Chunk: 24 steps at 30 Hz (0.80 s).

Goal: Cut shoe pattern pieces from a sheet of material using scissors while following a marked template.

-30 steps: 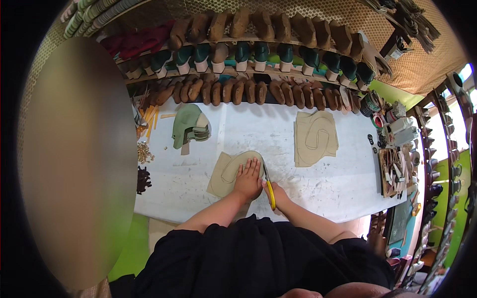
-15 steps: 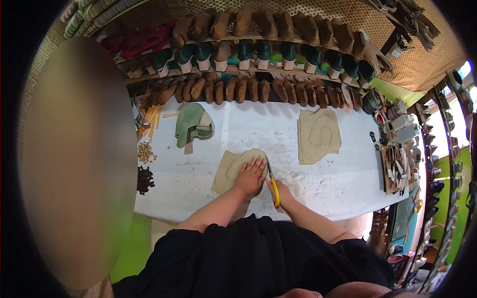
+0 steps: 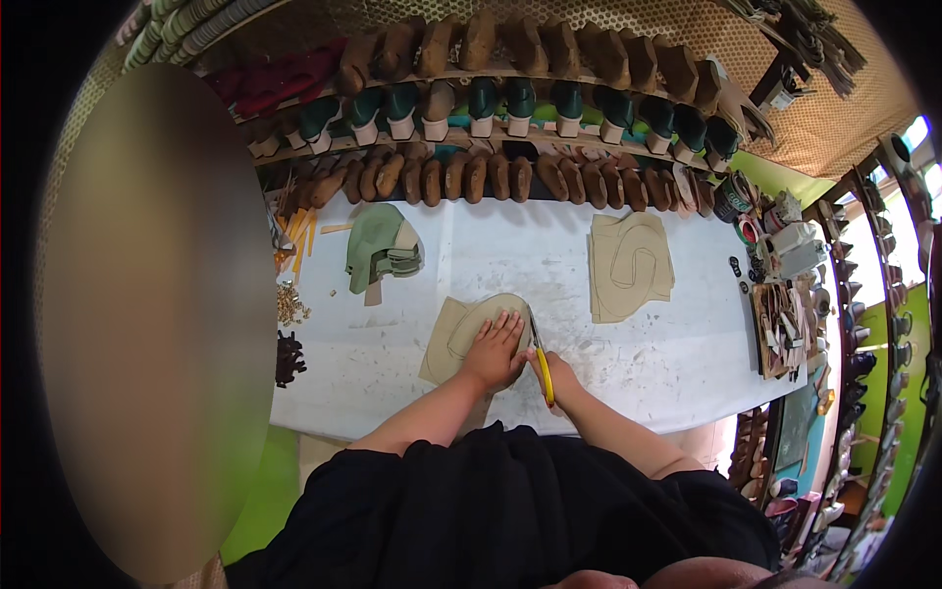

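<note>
A tan sheet (image 3: pixel 442 334) with a curved outline drawn on it lies on the white tabletop (image 3: pixel 392 393) in front of me. My left hand (image 3: pixel 497 351) rests on it palm down, fingers stretched out. Yellow-handled scissors (image 3: pixel 545 378) are gripped in my right hand (image 3: pixel 556 381), blades pointing away from me along the sheet's rounded right edge. How far the blades are parted is too small to tell. Farther right lies a second stack of tan sheets (image 3: pixel 603 290) with a similar curved outline. Green cut pieces (image 3: pixel 371 240) lie in a pile at the far left.
Shelves of brown shoe lasts (image 3: pixel 481 44) and green heeled shoes (image 3: pixel 520 98) line the back. Small gold bits (image 3: pixel 292 304) and dark bits (image 3: pixel 288 358) sit at the left edge. A tray of scraps (image 3: pixel 780 334), bottles (image 3: pixel 800 257) and shoe racks (image 3: pixel 888 324) stand right.
The scissors and my right hand have shifted very slightly at the sheet's edge. My left hand stays on the tan sheet, which has barely moved.
</note>
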{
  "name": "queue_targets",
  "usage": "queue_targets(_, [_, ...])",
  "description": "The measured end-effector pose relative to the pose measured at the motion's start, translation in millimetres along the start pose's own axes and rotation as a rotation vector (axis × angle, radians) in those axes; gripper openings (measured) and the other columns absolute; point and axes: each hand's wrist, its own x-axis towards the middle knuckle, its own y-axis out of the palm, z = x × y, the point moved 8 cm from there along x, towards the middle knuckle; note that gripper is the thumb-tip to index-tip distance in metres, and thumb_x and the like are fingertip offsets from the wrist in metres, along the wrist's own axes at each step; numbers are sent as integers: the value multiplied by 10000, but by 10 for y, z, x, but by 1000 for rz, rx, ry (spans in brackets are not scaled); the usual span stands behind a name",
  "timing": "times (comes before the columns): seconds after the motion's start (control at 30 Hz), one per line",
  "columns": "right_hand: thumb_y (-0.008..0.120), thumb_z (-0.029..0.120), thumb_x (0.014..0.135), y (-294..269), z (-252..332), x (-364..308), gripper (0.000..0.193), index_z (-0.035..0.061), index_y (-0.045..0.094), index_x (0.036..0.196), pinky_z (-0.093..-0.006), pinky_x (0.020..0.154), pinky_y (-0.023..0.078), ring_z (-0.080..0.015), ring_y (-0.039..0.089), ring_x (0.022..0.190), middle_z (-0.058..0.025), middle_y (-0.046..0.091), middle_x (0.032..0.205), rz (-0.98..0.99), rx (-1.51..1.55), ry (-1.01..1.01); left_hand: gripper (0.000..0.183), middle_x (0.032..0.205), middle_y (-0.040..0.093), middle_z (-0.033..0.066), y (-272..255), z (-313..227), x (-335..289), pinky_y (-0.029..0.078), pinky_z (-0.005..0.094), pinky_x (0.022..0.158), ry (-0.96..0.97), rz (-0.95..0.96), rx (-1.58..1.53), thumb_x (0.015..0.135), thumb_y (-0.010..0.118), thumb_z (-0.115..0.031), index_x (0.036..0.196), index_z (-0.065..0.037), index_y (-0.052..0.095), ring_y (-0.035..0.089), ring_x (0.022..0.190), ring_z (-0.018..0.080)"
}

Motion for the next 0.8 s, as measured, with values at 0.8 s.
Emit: queue_targets(0.8, [449,786,869,-137,-401,53,822,-8,557,1053,-351,495,442,-213,544,523,-94,548,650,125,169,26,845,1588,297,151,43,-165,-440,215,495,1188,49,91,-19,865,632,-517,1504,-48,338,248,1480,330])
